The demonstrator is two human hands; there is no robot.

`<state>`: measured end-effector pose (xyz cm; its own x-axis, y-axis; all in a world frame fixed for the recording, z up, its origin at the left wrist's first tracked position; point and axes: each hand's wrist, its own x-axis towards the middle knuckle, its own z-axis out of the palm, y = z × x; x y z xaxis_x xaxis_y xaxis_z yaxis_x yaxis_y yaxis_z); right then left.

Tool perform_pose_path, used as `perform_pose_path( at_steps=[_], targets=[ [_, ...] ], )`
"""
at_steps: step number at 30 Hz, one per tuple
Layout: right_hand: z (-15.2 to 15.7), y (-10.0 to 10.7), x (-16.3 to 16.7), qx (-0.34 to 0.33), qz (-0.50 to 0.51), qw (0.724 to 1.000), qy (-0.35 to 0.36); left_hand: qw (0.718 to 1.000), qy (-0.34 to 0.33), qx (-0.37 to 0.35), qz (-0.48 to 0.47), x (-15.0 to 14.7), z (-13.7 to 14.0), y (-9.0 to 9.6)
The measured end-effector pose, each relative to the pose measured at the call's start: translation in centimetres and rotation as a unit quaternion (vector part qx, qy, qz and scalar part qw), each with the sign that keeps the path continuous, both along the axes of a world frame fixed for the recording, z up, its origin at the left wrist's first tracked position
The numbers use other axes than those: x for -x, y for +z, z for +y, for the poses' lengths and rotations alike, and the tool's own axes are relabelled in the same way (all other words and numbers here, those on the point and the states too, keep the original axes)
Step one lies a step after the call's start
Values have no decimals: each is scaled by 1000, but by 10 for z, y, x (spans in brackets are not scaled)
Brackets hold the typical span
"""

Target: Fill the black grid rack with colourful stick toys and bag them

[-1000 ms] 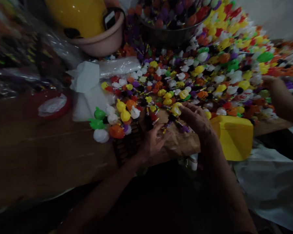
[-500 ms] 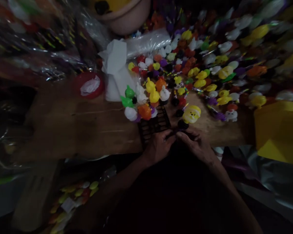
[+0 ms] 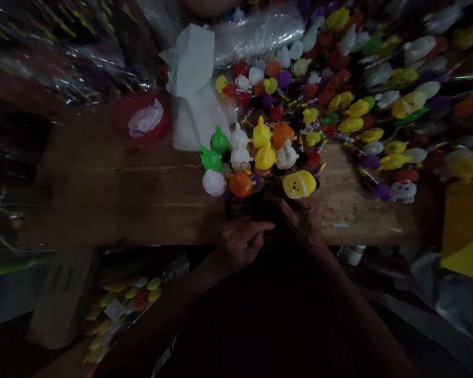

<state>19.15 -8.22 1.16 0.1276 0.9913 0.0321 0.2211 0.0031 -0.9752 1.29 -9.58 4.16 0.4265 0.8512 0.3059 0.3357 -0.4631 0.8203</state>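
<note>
Your right hand (image 3: 301, 220) holds a yellow toy (image 3: 299, 184) by its lower part, the fingers closed about it, at the near edge of the counter (image 3: 114, 199). Your left hand (image 3: 240, 242) lies just beside it, its forefinger stretched toward the right hand; whether it grips anything cannot be told.

The yellow toy sits at the right end of a standing cluster of toys (image 3: 247, 157), green, white, yellow and orange, which appear to be set upright in a dark rack hidden by your hands.

To do this step well:
- Keep the yellow toy upright and grip it low, so the head stays clear of the orange toy (image 3: 240, 185) beside it.
- Steady the rack with the left hand before you press down.
- Work from above, so as not to tip the neighbouring pieces.

Limits of view: the light is poor. The rack and whatever stem the yellow toy has cannot be seen. The loose heap of toys (image 3: 378, 105) toward the far right corner is blurred. A white tissue pack (image 3: 193, 89) and a red lid (image 3: 142, 115) stand behind the cluster; the counter's far edge is cut off.
</note>
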Motion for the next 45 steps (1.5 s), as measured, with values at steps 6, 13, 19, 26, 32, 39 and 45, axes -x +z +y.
perform_pose_path(
  at_steps=[6, 13, 19, 26, 32, 39, 45],
  targets=[
    [7, 1, 8, -42, -28, 996, -75, 995, 43, 86, -32, 2, 2, -5],
    [13, 2, 7, -97, -185, 977, -33, 964, 85, 194, -163, 3, 4, -15],
    [10, 0, 11, -62, -142, 984, -89, 954, 96, 213, -189, 0, 4, -17],
    [4, 1, 10, -52, -141, 986, -75, 955, 82, 208, -195, 2, 4, -14],
    [1, 9, 11, -31, -225, 971, -78, 952, 81, 226, -188, 3, 3, -13],
    [10, 13, 24, -31, -258, 958, -124, 951, 91, 211, -207, 3, 5, -11],
    [16, 12, 31, 8, -134, 977, -168, 954, 91, 206, -198, 4, 5, -14]
  ],
)
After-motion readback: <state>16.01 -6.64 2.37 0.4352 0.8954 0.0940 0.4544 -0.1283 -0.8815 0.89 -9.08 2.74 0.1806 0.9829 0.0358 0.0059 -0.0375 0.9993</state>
